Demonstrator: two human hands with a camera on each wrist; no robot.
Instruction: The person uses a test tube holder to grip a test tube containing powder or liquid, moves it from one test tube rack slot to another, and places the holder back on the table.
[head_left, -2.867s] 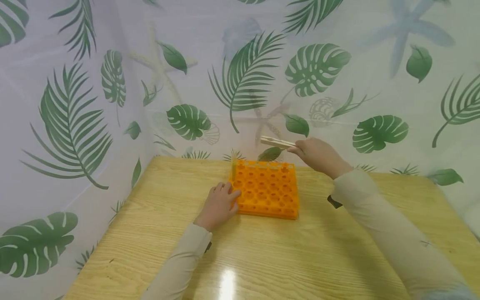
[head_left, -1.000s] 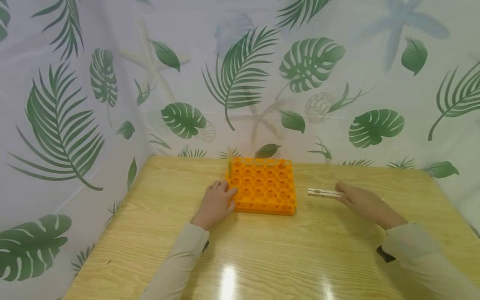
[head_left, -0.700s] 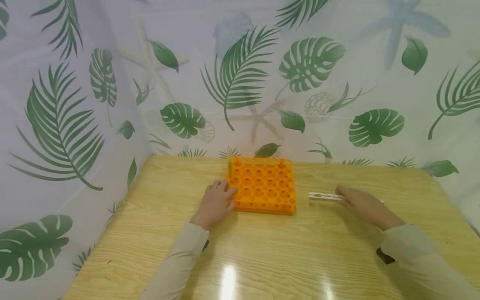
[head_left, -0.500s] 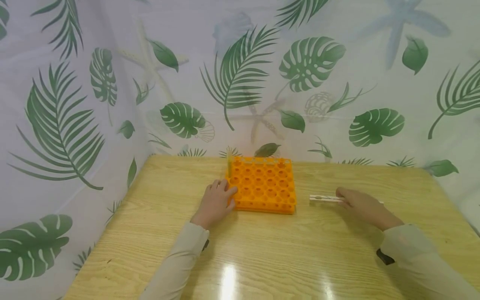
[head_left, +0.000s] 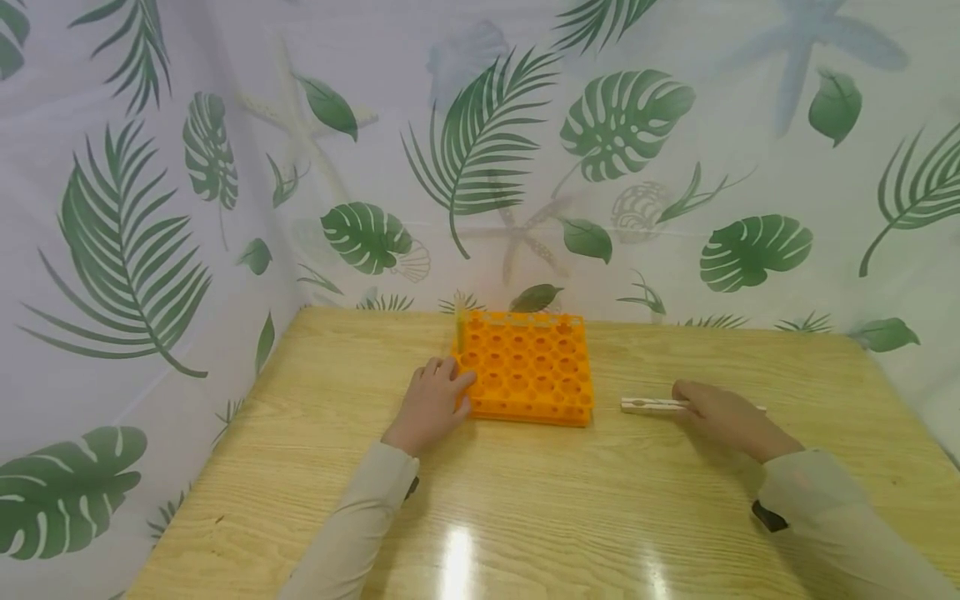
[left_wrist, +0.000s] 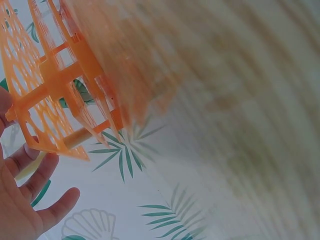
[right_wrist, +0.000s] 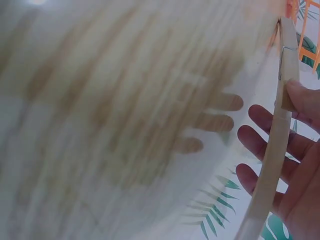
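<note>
An orange test tube rack point(head_left: 525, 367) stands on the table, its top full of round holes. One glass test tube point(head_left: 461, 321) with yellowish contents stands upright at the rack's back left. My left hand point(head_left: 431, 404) grips the rack's left edge; in the left wrist view, the thumb and fingertips touch the rack's frame point(left_wrist: 45, 90). To the right of the rack, my right hand point(head_left: 731, 417) holds a wooden test tube clamp point(head_left: 651, 405) low at the tabletop, its jaw end pointing left toward the rack. In the right wrist view, the thumb presses the clamp point(right_wrist: 272, 165) and the fingers are spread behind it.
The light wood table point(head_left: 525, 517) reaches back to a white leaf-print curtain point(head_left: 480, 167), which also closes off the left side. Glare spots lie on the front of the tabletop.
My right hand has carried the test tube clamp from the air behind the rack rightward and down, sinking slightly further in the last second. My left hand stays at the rack.
</note>
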